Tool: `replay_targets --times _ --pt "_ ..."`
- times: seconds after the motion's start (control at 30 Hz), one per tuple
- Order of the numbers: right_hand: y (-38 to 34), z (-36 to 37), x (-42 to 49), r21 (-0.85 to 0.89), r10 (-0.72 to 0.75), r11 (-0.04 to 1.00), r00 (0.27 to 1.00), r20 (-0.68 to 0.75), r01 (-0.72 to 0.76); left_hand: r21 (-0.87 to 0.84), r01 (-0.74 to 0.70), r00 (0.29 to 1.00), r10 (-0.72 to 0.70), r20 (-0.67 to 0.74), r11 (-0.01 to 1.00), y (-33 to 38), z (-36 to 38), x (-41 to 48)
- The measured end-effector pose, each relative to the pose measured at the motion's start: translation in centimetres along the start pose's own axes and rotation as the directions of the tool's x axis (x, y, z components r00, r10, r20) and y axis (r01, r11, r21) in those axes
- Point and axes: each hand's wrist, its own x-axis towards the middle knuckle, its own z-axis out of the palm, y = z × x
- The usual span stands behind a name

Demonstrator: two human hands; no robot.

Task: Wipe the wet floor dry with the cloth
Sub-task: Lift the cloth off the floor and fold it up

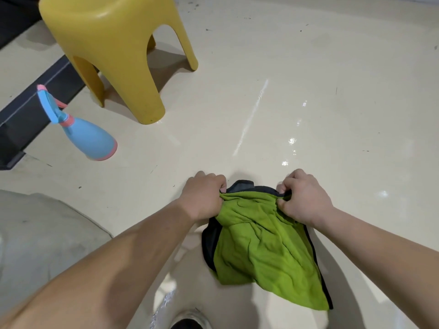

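Glossy cream floor fills the view, seen from above by a person who reaches both bare forearms forward over it. Nearest, at the bottom edge, a small dark shape shows, too cropped to identify, with a wet shimmer on the floor just left of it.

Between the forearms is the cloth, bright green on its upper face with a dark grey underside and a black edge. Its far edge is bunched and pulled into creases between the two hands, while the rest spreads back toward the person. Whether its near corner touches the floor cannot be told.

The left hand grips the far left corner, its fingers curled tight into the fabric. The right hand pinches the far right corner, fingers and thumb clamped on the dark edge.

Just beyond the hands, a thin wet streak and scattered bright glints of water run away across the floor.

Well to the left stands a blue spray bottle with pink trim, its nozzle leaning away. Behind it stands a yellow plastic stool, and a dark strip crosses the floor at the far left.
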Motion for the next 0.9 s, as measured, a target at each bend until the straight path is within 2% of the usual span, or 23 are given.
replay_targets --times 0.07,0.2,0.3,0.47,0.63,0.77,0.83,0.9 --pt "-0.5 -0.4 -0.2 -0.014 -0.037 0.999 0.997 0.066 0.038 0.037 0.017 0.999 -0.018 0.027 0.999 0.6 -0.1 -0.2" --pt "-0.6 -1.3 -0.8 0.195 0.003 0.981 0.997 0.08 -0.018 -0.112 -0.012 0.999 0.015 0.03 0.994 1.4 -0.1 -1.0" --pt "-1.2 -3.1 -0.7 0.316 0.001 0.948 0.997 0.076 -0.025 -0.126 -0.04 0.999 0.044 0.025 0.991 1.4 -1.0 -1.7" --pt "-1.5 -7.4 0.0 0.314 0.118 0.94 0.99 0.073 -0.135 -0.034 -0.01 0.995 0.013 0.103 0.999 1.8 -4.8 -1.6" --pt "-2.1 -13.0 0.2 0.508 0.166 0.858 0.978 -0.127 -0.08 -0.114 -0.075 0.992 0.062 -0.109 0.991 4.1 -12.2 -0.3" --pt "-2.6 -18.0 -0.1 0.621 0.166 0.783 0.955 -0.248 0.025 -0.274 -0.073 0.941 -0.024 -0.337 0.959 5.7 -18.6 0.2" --pt "-2.8 -19.9 -0.4 0.62 0.128 0.77 0.915 -0.384 0.152 -0.303 -0.135 0.905 -0.007 -0.425 0.943 6.6 -20.8 -0.2" --pt "-2.6 -20.8 -0.6 0.564 0.087 0.78 0.846 -0.526 0.27 -0.22 -0.198 0.837 0.048 -0.545 0.955 7.5 -21.7 -0.6"
